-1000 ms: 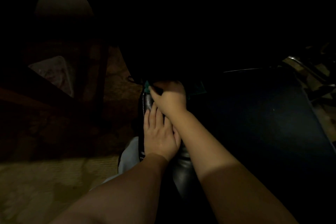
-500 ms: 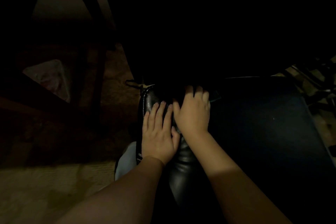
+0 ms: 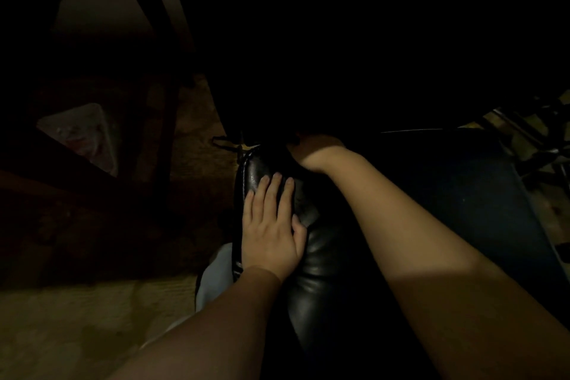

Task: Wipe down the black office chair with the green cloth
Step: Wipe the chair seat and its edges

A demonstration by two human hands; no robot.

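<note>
Black glossy leather covers the padded office chair below us, where our left hand rests flat, fingers straight. Our right hand reaches over its far edge into shadow; its grip we cannot tell.

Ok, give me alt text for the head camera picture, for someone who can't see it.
A left hand lies flat on the padded leather top of a black office chair, while the right hand reaches past it into deep shadow, fingers hidden. The room is very dark.
</note>
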